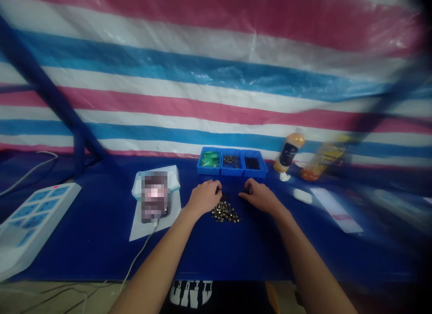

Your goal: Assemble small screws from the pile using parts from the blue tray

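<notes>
Blue table [232, 255], left hand [204, 198], right hand [262, 197], curled near metal pieces [225, 212]

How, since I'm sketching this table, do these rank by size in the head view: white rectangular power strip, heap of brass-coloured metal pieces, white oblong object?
1. White rectangular power strip, perhaps enlarged by nearness
2. Heap of brass-coloured metal pieces
3. White oblong object

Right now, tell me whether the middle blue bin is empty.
Not empty: the middle blue bin holds many small metallic pieces, visible through its open top.
</notes>
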Demonstrator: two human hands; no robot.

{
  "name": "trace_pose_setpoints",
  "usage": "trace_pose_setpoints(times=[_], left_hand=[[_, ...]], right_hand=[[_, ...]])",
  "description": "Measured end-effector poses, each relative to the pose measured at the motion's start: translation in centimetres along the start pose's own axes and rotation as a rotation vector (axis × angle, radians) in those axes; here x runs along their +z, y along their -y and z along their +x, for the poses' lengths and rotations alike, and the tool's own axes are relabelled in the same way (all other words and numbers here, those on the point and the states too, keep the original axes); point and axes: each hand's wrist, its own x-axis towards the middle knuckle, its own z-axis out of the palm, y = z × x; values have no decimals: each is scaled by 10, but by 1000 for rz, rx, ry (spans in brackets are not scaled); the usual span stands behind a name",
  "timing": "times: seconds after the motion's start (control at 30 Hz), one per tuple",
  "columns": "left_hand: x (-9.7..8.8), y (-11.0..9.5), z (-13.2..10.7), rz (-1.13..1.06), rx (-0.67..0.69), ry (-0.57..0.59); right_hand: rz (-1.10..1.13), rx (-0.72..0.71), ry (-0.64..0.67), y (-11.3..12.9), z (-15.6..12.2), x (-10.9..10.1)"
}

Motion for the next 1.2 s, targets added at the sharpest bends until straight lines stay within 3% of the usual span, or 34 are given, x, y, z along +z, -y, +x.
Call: trace_pose_setpoints(times=[0.17,0.57,0.8,1.0,1.2], left_hand=[[2,2,1,-3,17,-18],[4,4,2,2,26,-21],[5,5,2,-12,32,-32],[5,5,2,-7,30,-38],[5,4,2,-10,26,-28]], right_hand=[[-80,22,-36,-6,2,0],[-131,-151,-66,-2,4,0],[-173,-134,-37,6,2,1],[2,-175,-117,7,5,0],[243,-79,-161,13,2,-9]])
